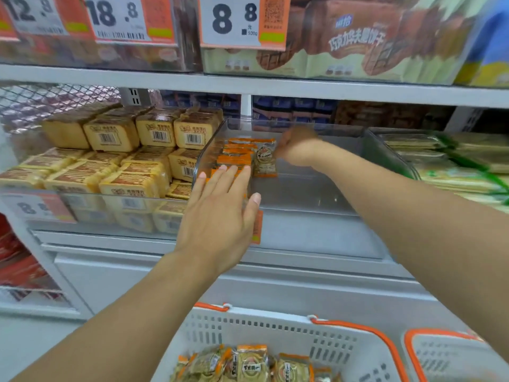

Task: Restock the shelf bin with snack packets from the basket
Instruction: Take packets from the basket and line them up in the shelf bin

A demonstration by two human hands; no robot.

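White metal shop shelving fills the view, with a clear plastic shelf bin at its centre. At the bin's left end stands a row of orange-edged snack packets, packed one behind another, with one packet upright and facing forward at the right of the row. The left hand reaches over the bin's front wall, fingers straight and spread, fingertips resting against the front of the row and thumb out to the side; it grips nothing. The right hand is deep inside the bin, just beside the upright packet (it is blurred, so whether its fingers pinch the packet or only touch it cannot be told). Below, a white basket with orange handles holds more of the same packets. Yellow biscuit packs fill the bin to the left, green packs the one to the right. Price tags hang above.
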